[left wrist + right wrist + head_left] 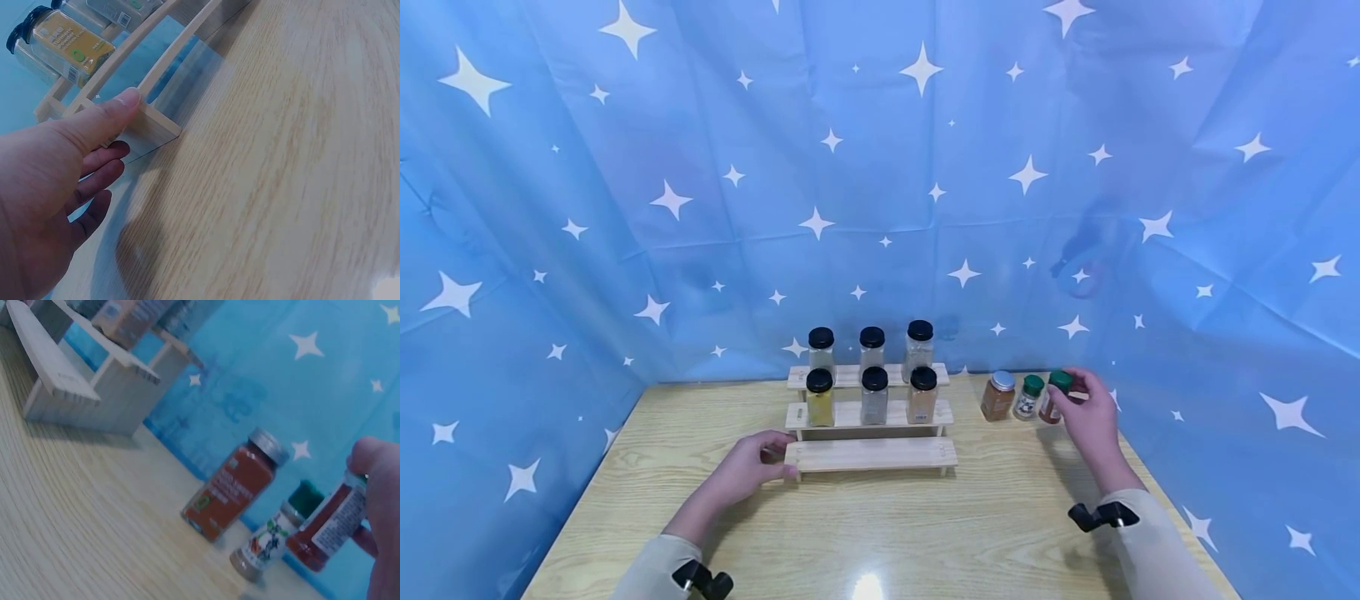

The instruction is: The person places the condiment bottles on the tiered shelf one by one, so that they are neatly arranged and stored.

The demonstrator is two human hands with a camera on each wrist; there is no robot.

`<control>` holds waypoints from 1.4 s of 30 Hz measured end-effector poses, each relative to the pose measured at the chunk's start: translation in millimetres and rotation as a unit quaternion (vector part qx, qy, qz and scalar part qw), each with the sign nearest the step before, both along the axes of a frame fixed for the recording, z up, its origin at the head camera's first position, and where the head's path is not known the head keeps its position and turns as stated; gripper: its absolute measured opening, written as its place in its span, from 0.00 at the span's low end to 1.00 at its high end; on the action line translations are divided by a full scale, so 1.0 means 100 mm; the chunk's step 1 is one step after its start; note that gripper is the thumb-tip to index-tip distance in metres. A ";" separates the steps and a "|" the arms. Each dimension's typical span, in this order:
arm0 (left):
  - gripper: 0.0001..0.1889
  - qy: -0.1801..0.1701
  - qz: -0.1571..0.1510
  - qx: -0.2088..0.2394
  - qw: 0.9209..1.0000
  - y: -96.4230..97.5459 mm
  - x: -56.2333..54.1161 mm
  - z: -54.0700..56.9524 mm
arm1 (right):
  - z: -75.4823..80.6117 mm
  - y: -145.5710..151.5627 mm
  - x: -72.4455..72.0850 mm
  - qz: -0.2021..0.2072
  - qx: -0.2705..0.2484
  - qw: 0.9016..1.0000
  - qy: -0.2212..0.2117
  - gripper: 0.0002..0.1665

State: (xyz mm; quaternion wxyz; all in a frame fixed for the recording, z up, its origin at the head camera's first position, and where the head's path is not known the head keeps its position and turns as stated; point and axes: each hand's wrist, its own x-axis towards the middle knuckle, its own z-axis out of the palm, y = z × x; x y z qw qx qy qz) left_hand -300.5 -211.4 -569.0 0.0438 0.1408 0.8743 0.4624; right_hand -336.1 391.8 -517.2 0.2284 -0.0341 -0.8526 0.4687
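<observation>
A three-tier wooden spice rack [871,454] stands on the table. My left hand [743,469] grips the left end of its lowest step, thumb on the step's end as the left wrist view shows. At the right, my right hand [1093,423] pinches a small spice jar [328,526] with red-brown contents and a green lid. In the right wrist view this jar is tilted. Beside it stand a second green-lidded spice jar [1027,398] with a patterned label and a larger silver-lidded jar [997,397] of red-brown spice.
Black-lidded jars occupy the rack's upper two steps, among them a yellow one [820,398], a grey one [874,398] and a pale orange one [922,397]. A blue star-printed curtain [880,167] hangs behind and beside the wooden table [880,525].
</observation>
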 end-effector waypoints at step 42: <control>0.27 -0.004 -0.005 0.005 1.000 -0.01 0.02 0.02 | 0.63 -1.19 0.59 0.285 0.036 0.958 -0.012 0.22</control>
